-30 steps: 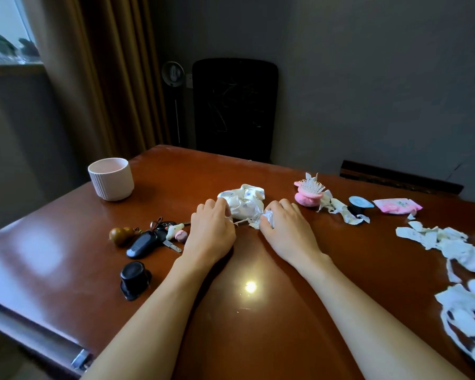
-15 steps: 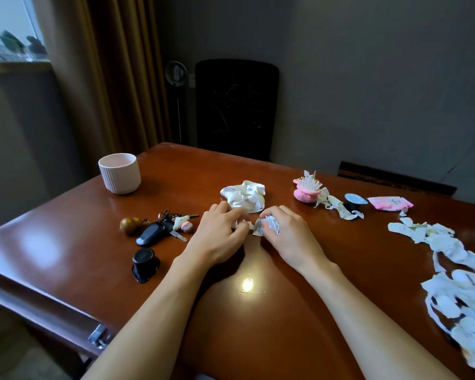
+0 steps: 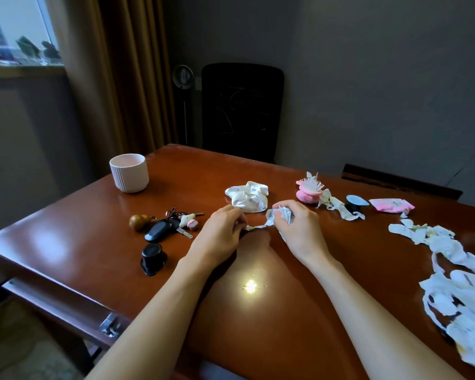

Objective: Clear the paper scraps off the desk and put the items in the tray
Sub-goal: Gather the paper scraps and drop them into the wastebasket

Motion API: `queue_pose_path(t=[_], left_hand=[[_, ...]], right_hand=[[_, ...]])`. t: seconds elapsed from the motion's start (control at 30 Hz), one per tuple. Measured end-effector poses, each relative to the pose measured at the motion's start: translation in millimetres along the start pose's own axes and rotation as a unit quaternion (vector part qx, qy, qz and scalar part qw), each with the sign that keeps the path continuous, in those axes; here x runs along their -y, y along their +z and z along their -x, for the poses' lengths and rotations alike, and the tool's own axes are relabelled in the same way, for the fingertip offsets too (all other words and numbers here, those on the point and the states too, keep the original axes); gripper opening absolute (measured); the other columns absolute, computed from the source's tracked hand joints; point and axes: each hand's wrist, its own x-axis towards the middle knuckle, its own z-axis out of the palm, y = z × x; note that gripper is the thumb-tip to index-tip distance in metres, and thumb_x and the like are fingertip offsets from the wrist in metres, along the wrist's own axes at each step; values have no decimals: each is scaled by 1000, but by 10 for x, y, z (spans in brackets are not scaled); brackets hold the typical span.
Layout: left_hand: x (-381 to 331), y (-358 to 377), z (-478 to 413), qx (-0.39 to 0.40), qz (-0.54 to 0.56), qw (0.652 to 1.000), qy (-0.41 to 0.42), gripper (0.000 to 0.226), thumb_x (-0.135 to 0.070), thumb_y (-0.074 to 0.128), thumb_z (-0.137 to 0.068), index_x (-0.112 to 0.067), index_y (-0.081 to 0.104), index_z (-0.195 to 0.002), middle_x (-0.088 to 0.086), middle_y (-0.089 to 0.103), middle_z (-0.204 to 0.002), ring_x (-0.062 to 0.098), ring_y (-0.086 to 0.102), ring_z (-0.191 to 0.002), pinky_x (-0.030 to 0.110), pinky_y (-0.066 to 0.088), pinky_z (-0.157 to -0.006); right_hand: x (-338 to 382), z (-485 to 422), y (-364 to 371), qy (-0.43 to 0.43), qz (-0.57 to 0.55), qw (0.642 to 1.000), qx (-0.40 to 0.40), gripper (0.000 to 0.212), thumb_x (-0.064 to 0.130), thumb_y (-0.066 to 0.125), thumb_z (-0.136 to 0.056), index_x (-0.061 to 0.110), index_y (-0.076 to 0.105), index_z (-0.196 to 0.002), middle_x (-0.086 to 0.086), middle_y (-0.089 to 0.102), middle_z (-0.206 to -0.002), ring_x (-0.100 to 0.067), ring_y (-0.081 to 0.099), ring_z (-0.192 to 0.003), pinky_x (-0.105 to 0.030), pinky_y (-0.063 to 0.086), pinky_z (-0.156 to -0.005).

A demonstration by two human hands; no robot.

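At the middle of the brown desk (image 3: 66, 242), my right hand (image 3: 299, 229) is closed on a crumpled wad of white paper scraps (image 3: 281, 215). A thin strip runs from the wad to my left hand (image 3: 220, 231), which pinches its end (image 3: 249, 227). Just behind my hands lies a white scrunchie (image 3: 247, 198). A long trail of white paper scraps (image 3: 455, 270) covers the right side of the desk. More scraps (image 3: 337, 205) lie by a pink hairbrush (image 3: 309, 189). No tray is in view.
A white ribbed cup (image 3: 129, 172) stands at the back left. Keys with a black fob and charms (image 3: 165, 224) and a small black lid-like object (image 3: 152, 259) lie left of my hands. A black cap (image 3: 354, 204) and pink packet (image 3: 391, 205) sit at right. A black chair (image 3: 242, 111) stands behind the desk.
Both hands drew back from the scrunchie toward me with gathered scraps. My right hand lifted the wad, and a strip now stretches between the two hands.
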Motion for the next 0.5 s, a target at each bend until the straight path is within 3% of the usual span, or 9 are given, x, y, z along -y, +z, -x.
queue_pose_path(t=[0.07, 0.23, 0.33, 0.5], left_hand=[[-23, -20, 23, -12, 18, 1000, -11, 10, -5, 61, -91, -13, 67, -93, -2, 60, -96, 11, 56, -87, 11, 43, -70], [-83, -77, 139, -32, 30, 999, -24, 11, -10, 59, -95, -16, 66, -101, -4, 61, -103, 7, 56, -91, 2, 39, -69], [-95, -127, 235, -44, 33, 998, -20, 15, -11, 59, -95, -17, 64, -108, -6, 61, -108, 3, 54, -94, 1, 40, -73], [-106, -260, 410, -50, 31, 998, -7, 11, -12, 60, -94, -20, 63, -101, -6, 61, -104, 5, 55, -92, 4, 40, -75]], right_hand=[[16, 9, -7, 14, -15, 1000, -2, 14, 21, 60, -94, 20, 69, -106, 5, 68, -96, -3, 62, -82, -5, 44, -59], [84, 27, -23, 26, -32, 999, 3, 15, 23, 60, -95, 20, 68, -108, 6, 67, -95, -3, 62, -81, -4, 42, -53], [129, 49, -51, 34, -38, 999, -2, 18, 25, 59, -96, 20, 68, -111, 5, 66, -96, -3, 61, -83, -4, 41, -51], [264, 152, -21, 28, -46, 998, 16, 17, 26, 59, -96, 21, 68, -109, 5, 68, -99, -4, 62, -85, -4, 41, -54]])
